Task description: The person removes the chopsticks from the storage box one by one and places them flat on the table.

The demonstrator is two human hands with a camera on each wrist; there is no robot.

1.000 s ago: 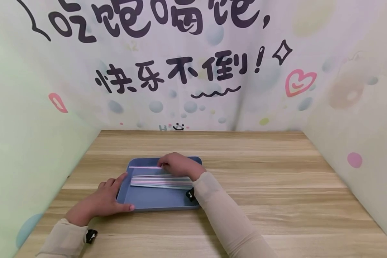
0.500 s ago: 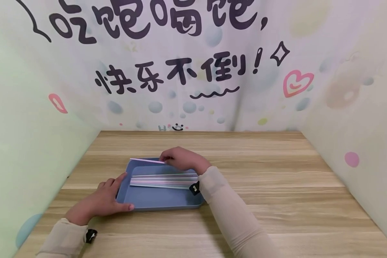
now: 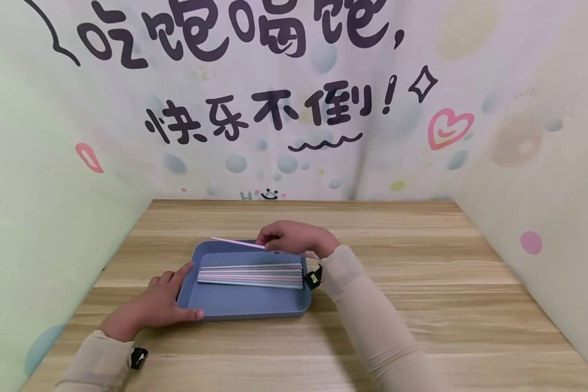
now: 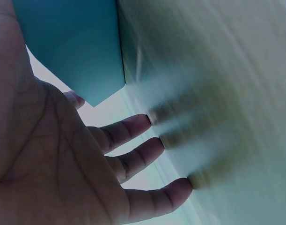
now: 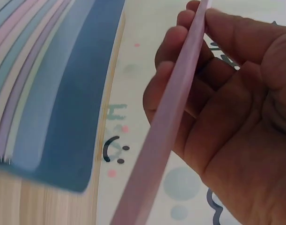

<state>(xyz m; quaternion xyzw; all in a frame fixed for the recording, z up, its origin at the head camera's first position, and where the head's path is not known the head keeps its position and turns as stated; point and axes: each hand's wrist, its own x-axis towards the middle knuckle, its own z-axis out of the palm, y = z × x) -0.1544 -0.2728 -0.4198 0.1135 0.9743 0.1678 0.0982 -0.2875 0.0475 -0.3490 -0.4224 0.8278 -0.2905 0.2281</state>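
Observation:
A blue-grey tray (image 3: 245,307) lies on the table with several pastel chopsticks (image 3: 250,275) side by side inside it. Above the tray's far rim, my right hand (image 3: 296,238) pinches one pink chopstick (image 3: 237,242) between thumb and fingers. That pink chopstick (image 5: 168,108) runs past the palm towards the camera in the right wrist view, clear of the others. My left hand (image 3: 159,302) touches the tray's near left corner, thumb along the front edge and index finger at the left side. In the left wrist view, the other fingers (image 4: 138,159) extend straight with their tips on the table.
The wooden table (image 3: 421,305) stretches on all sides of the tray. A printed cloth wall (image 3: 274,174) with dark lettering closes off the back, and pale walls stand at left and right. A black strap piece (image 3: 313,277) hangs at my right wrist.
My right hand has lifted the pink chopstick from inside the tray to above its far rim, moving right and slightly away. My left hand has stayed at the tray's corner.

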